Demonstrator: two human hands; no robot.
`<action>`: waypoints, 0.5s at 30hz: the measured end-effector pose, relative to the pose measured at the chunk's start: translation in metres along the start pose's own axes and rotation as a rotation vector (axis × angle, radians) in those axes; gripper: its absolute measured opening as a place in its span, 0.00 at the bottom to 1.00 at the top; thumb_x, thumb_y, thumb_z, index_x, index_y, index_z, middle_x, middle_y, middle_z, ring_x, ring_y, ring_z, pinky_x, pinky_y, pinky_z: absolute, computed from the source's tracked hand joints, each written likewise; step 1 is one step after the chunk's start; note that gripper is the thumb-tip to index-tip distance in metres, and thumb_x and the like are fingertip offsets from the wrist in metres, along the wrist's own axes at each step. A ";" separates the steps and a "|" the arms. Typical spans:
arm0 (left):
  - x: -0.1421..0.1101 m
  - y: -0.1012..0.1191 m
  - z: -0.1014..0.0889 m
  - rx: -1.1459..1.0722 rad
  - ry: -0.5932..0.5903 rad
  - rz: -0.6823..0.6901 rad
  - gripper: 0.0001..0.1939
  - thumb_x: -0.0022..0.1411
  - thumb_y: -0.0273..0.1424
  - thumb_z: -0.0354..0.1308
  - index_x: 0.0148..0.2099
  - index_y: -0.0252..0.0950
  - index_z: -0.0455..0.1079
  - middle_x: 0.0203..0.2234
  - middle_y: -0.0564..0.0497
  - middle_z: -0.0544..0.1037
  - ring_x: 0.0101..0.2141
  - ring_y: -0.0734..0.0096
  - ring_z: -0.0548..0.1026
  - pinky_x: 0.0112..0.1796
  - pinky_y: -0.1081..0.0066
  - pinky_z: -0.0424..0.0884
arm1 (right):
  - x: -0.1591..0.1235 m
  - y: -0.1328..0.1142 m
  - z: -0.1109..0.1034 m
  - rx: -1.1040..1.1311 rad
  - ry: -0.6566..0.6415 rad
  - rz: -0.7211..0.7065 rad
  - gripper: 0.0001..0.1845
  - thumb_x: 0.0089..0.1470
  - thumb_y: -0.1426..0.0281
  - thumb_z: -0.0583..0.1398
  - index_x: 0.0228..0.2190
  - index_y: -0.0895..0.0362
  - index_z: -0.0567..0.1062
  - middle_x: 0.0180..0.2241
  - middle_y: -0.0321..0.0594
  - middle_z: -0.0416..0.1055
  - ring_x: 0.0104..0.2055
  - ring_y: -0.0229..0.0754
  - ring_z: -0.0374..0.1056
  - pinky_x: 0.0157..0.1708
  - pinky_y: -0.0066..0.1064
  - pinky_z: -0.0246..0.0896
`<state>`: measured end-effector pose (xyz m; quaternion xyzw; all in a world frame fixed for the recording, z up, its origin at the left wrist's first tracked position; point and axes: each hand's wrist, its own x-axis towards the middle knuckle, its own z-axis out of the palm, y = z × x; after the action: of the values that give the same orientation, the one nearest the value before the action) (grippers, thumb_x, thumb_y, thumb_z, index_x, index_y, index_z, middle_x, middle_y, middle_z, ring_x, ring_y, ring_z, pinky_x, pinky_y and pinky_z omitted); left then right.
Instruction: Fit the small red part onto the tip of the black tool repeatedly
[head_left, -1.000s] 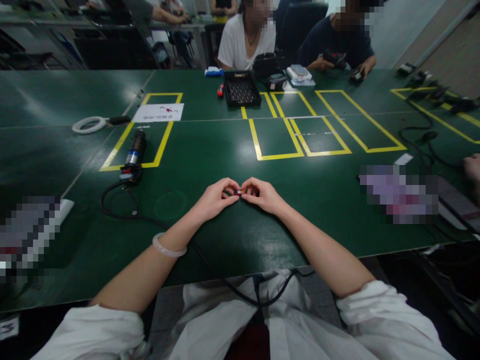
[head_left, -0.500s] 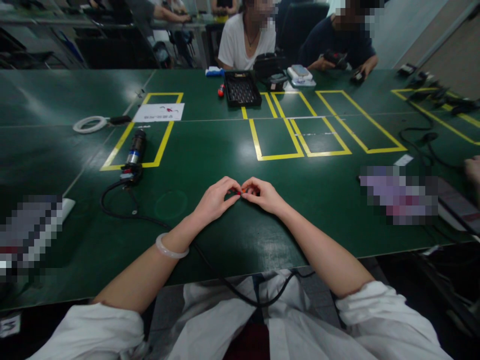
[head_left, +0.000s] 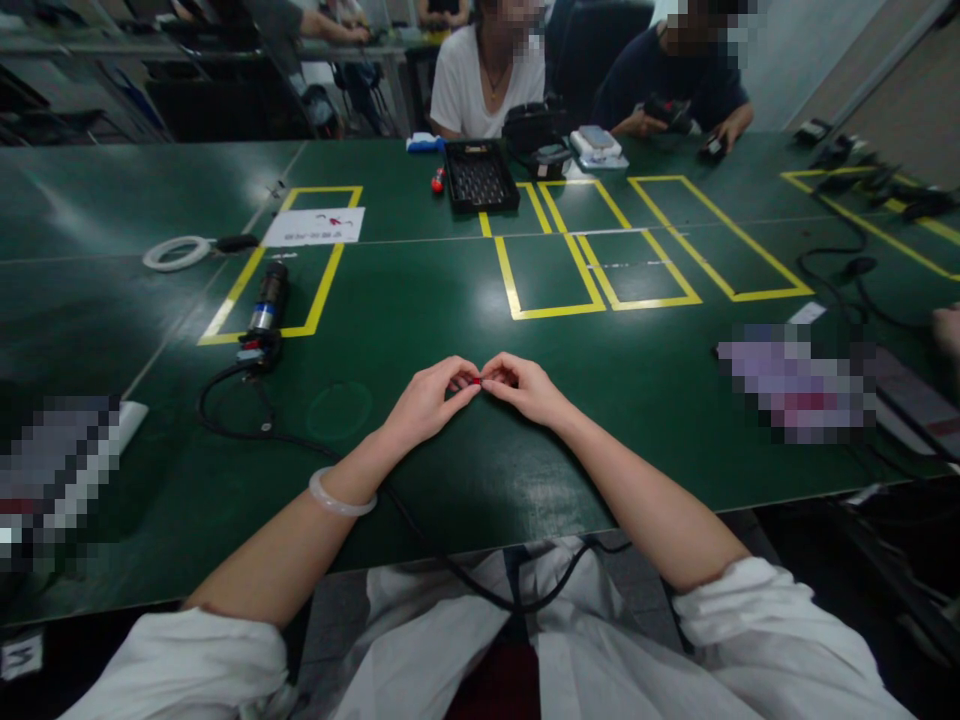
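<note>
Table: left hand and right hand meeting at small red piece

Nearest: rolled white sleeves are bunching at the elbows. Black cable is sagging over the lap, then running up across the table edge and under the left forearm. Pale bracelet is circling that forearm.

Hands: left thumb and fingers are pinching together on the red piece; right thumb and fingers are pinching it from the other side. Piece is sitting between the two sets of fingertips, mostly hidden, too small to identify. Cannot tell whether the hands are touching the tabletop.

Either side: dark-and-white blurred item is lying at left, purple blurred item at right.

Beyond, left: dark cylindrical tool is lying mostly inside a yellow tape outline, its near end crossing the tape and meeting the cable. Printed white card is lying over the same outline, white coil just left.

Far edge: black tray is holding small contents, unclear; red object is resting beside it. Person in white shirt is sitting opposite; person in dark shirt is handling a dark device.
</note>
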<state>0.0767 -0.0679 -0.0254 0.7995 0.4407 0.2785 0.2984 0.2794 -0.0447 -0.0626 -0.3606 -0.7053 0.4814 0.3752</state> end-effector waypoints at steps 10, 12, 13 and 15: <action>-0.002 0.001 0.000 0.101 -0.006 0.044 0.10 0.66 0.36 0.55 0.46 0.37 0.69 0.40 0.48 0.76 0.40 0.66 0.75 0.43 0.67 0.69 | 0.003 -0.001 0.000 0.184 -0.003 0.066 0.14 0.52 0.61 0.64 0.33 0.57 0.70 0.28 0.35 0.71 0.29 0.35 0.67 0.31 0.29 0.63; -0.002 0.000 -0.001 0.088 0.005 0.033 0.10 0.67 0.37 0.54 0.45 0.37 0.70 0.39 0.47 0.76 0.40 0.66 0.74 0.42 0.67 0.69 | 0.003 -0.002 0.000 0.164 -0.001 0.062 0.14 0.52 0.60 0.65 0.34 0.57 0.71 0.28 0.34 0.71 0.28 0.35 0.66 0.30 0.28 0.61; -0.001 0.000 -0.002 0.071 0.011 0.030 0.11 0.67 0.37 0.54 0.45 0.36 0.70 0.39 0.47 0.76 0.39 0.66 0.75 0.42 0.67 0.69 | 0.002 -0.003 0.000 0.145 0.001 0.057 0.15 0.51 0.60 0.65 0.34 0.57 0.71 0.28 0.34 0.70 0.27 0.35 0.65 0.28 0.27 0.60; -0.001 -0.001 -0.003 0.031 0.023 0.026 0.11 0.67 0.38 0.54 0.45 0.36 0.70 0.39 0.47 0.76 0.39 0.66 0.75 0.42 0.67 0.70 | 0.001 -0.003 0.000 0.099 0.004 0.042 0.15 0.50 0.61 0.66 0.36 0.57 0.72 0.28 0.34 0.70 0.27 0.34 0.63 0.26 0.27 0.57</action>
<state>0.0738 -0.0675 -0.0244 0.8064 0.4379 0.2845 0.2775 0.2783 -0.0445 -0.0594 -0.3572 -0.6721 0.5229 0.3838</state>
